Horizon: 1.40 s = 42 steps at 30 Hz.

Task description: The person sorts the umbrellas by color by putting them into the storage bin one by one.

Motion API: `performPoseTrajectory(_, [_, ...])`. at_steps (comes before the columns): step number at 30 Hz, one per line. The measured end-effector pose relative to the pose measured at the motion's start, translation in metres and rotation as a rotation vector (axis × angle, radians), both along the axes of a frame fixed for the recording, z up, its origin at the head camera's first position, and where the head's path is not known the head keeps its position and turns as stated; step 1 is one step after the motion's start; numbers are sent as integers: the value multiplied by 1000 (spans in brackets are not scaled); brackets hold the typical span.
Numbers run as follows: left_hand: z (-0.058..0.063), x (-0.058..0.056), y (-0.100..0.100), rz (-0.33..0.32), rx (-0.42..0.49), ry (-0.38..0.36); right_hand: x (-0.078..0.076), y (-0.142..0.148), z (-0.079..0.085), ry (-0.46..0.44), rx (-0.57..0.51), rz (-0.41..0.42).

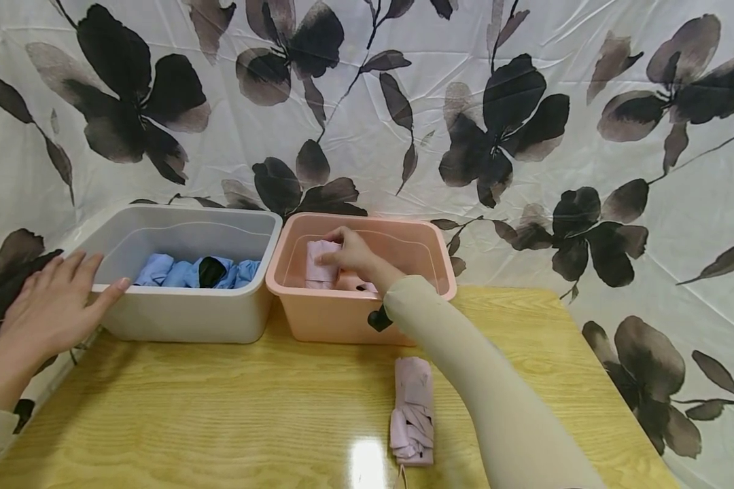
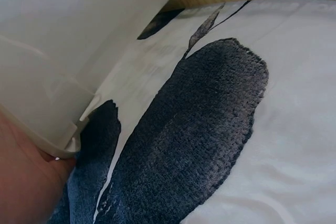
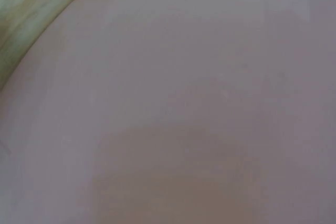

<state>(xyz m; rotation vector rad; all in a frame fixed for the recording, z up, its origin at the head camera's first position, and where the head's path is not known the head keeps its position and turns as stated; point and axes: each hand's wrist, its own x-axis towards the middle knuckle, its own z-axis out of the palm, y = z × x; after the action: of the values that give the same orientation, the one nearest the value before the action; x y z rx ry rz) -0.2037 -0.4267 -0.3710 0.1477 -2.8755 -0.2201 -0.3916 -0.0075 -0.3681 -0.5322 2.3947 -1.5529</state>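
Note:
Inside the peach bin [image 1: 330,319], my right hand [image 1: 355,255] grips a folded pale pink umbrella [image 1: 321,263], which stands upright near the bin's left end. More pink fabric lies low beside it, partly hidden by the hand and rim. My left hand [image 1: 55,299], fingers spread and straight, rests at the left end of the light grey bin [image 1: 183,316]; the left wrist view shows it touching that bin's rim [image 2: 63,148]. Another folded pink umbrella [image 1: 412,411] lies on the table in front of the peach bin. The right wrist view is a blurred pinkish surface.
Several blue folded bundles [image 1: 180,273], one with a dark patch, lie in the grey bin. Both bins stand side by side at the back of the wooden table [image 1: 251,407]. A white cloth with dark flowers [image 1: 373,136] hangs behind and at the sides.

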Motion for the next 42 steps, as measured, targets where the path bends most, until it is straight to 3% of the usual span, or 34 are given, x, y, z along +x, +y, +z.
performPoseTrajectory(8, [1,0,1,-6,2,6,2,0,-3,-16,151,114])
performPoseTrajectory(12, [-1,1,1,-13,-1,11,4,0,-3,-78,173,168])
performPoseTrajectory(19, [-2,2,0,-13,3,20,6,2,1,-103,237,282])
performPoseTrajectory(24, [-4,3,0,-16,1,25,7,5,1,-253,285,405])
performPoseTrajectory(28, [-5,3,0,-27,-5,42,8,6,1,-333,302,436])
performPoseTrajectory(34, [-5,2,1,-40,0,56,8,7,2,-301,328,432])
performPoseTrajectory(42, [-2,1,1,-28,-9,60,7,8,4,-177,298,398])
